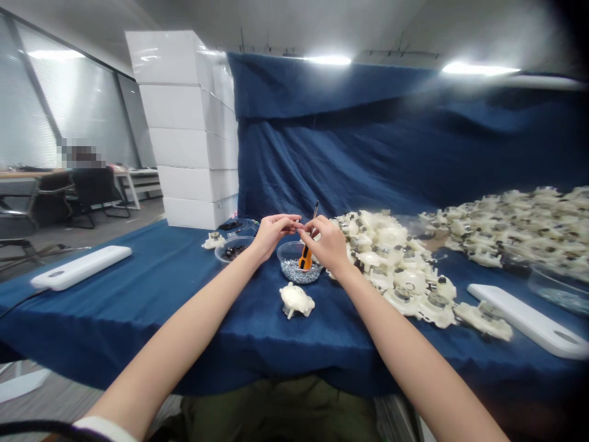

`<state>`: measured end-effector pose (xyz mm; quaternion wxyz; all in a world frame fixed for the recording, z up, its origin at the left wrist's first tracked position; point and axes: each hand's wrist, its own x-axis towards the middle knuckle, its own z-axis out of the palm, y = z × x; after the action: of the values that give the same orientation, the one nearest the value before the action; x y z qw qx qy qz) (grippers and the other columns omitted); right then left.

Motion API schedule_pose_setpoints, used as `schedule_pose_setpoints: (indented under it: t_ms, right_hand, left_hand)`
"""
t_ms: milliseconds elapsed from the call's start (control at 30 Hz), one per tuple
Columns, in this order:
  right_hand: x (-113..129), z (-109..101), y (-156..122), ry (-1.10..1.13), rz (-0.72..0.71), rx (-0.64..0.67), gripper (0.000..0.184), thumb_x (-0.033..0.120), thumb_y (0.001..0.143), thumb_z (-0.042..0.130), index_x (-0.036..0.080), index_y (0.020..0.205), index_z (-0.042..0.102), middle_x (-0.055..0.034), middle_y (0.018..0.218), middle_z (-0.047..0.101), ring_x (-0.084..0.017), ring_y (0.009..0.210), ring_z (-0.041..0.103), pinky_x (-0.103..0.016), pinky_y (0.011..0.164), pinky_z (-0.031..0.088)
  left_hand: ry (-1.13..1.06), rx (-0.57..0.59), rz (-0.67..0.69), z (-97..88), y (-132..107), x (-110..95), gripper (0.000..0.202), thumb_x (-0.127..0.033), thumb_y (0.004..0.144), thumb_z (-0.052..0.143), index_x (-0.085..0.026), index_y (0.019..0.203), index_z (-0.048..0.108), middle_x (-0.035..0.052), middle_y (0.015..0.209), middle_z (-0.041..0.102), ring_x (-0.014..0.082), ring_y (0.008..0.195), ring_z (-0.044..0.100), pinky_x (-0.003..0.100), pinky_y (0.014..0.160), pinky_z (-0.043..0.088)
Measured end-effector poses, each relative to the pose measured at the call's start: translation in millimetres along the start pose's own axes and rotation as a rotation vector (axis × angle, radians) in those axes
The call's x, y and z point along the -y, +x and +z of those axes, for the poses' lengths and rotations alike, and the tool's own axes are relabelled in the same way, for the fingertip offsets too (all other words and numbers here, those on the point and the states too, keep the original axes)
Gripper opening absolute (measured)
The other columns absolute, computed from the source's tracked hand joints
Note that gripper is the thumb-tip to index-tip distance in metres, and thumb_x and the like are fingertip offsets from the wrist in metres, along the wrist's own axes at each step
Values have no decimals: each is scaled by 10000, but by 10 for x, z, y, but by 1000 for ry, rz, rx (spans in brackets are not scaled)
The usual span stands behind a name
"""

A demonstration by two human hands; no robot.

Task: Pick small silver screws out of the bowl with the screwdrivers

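Left hand and right hand meet, fingers pinched above a glass bowl, anything held unclear.

Legible markings: none; no text, label, brand, number or sign readable on anything in view.

My forearms are bare from the elbow down and taper to narrow wrists, with nothing worn on either one. My left hand and right hand are bare too, slim-fingered, with no gloves, rings or tape. Down at the bottom-left corner of the view, a white sleeve shows as a soft band around my left arm, and a thin black cable curves past it; I can't tell if that's attached to me. Below the near edge of the tabletop are my olive-green trousers, plain matte cloth.
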<state>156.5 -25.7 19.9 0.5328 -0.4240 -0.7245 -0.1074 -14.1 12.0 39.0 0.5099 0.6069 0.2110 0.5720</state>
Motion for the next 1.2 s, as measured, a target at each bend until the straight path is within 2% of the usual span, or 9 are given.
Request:
schedule_pose_setpoints:
  t_ms: [167,400,533,700,867,1000,1200]
  right_hand:
    - [-1,1,3,-2,5,8,150,346,928,654,229,835,673,0,893,670,-142,730,647,-289,701,458]
    - [-3,20,-2,-27,16,-2,197,407,967,612,238,883,672,-12,901,663,-160,755,639,-293,698,460]
    - [-28,51,-11,-65,40,-12,178,384,974,587,247,1011,694,-30,963,668,-180,814,652,-303,694,451]
    - [-37,67,-20,-80,74,-3,239,349,951,599,244,1144,690,-48,1038,666,-201,881,667,-317,708,471]
    - [1,51,-26,-53,2,54,318,327,962,585,254,1259,674,-52,1061,647,-206,914,669,-324,778,512]
    - [12,35,-17,-15,-31,96,302,325,970,580,253,1243,686,-55,1052,643,-201,894,669,-327,807,529]
    - [-8,38,-8,-16,-39,78,294,394,991,584,242,1219,692,-54,1020,639,-202,871,663,-332,799,524]
  left_hand:
    - [-10,5,-8,-2,5,6,269,-223,739,708,-99,960,800,102,839,779,155,772,684,308,833,531]
    - [11,-18,-11,2,2,7,253,-345,779,734,-130,908,775,76,821,728,170,831,669,279,753,519]
    - [16,-34,-13,14,3,6,235,-355,763,738,-140,856,755,53,804,683,162,810,644,274,724,515]
    - [16,-56,-6,28,-5,-3,206,-357,750,727,-157,749,677,23,747,619,141,744,594,258,677,494]
    - [43,-35,9,22,-13,-8,266,-377,766,725,-162,679,593,6,739,550,125,724,543,242,647,473]
    - [54,-29,-11,19,-14,7,286,-397,756,733,-167,683,579,-2,741,535,120,713,531,233,634,457]
    - [60,12,-19,21,-28,24,307,-433,775,726,-171,707,581,-8,733,537,117,705,536,230,646,457]
